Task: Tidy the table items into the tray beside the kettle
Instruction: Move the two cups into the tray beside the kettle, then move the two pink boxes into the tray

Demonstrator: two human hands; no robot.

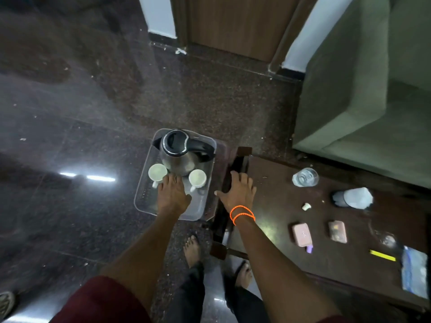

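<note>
Both forearms reach out: left hand (172, 194) flat, open in tray (142, 197) beside kettle (179, 157), right hand (238, 190) spread on tabletop (275, 206); glass (305, 177) right of kettle looks fragile, slick—grip its sides.

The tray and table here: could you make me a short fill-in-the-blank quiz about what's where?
1. The kettle stands inside the clear ____.
2. In the tray, the number of white cups is ____.
3. The orange bands are on the ____ wrist.
4. The left hand reaches into the tray, while the right hand rests flat on the edge of the ____.

Missing words: tray; two; right; table
</note>
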